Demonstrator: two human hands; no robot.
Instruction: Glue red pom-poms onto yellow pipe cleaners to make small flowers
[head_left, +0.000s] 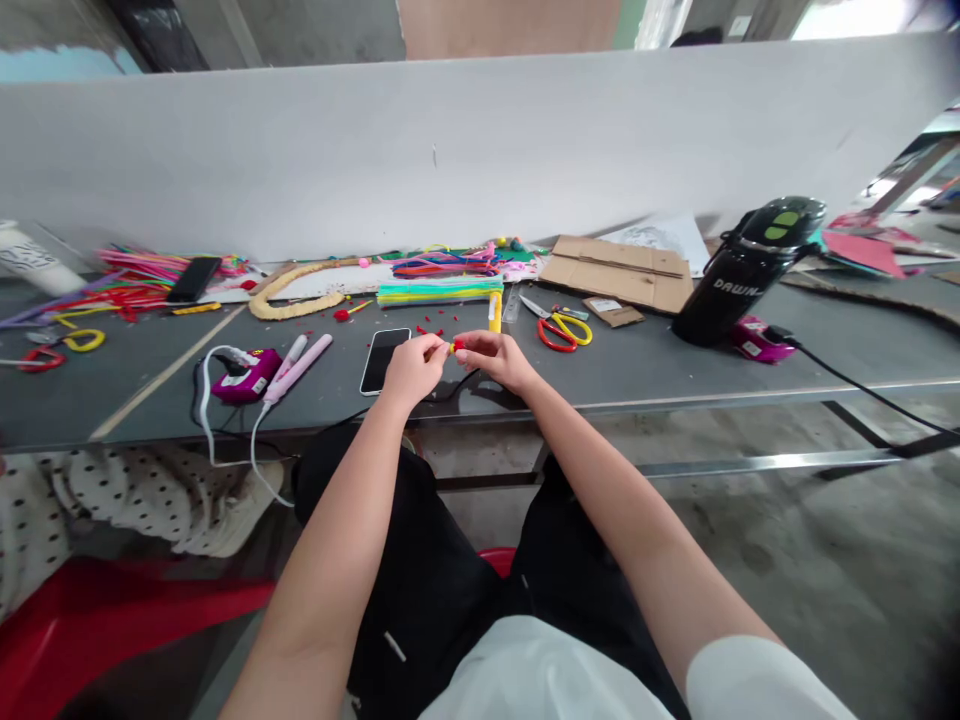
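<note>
Just above the table's front edge, my left hand (415, 371) and my right hand (501, 360) meet with fingers pinched. Between the fingertips is a small red-and-yellow piece (455, 346), its yellow end at my left hand and its red part at my right. Its exact kind is too small to make out. A white-edged phone (385, 360) lies beside my left hand. Red scraps (429, 331) are scattered behind the hands. A yellow strip (495, 311) lies just beyond my right hand, and scissors (559, 325) with red and yellow handles lie to its right.
Bundles of coloured pipe cleaners (442, 291) lie along the back. Left are a pink hair straightener (298, 370) and a purple power socket (247, 376) with a white cord. Cardboard (619, 272) and a black bottle (742, 275) stand right. Someone's dotted clothing (142, 490) shows lower left.
</note>
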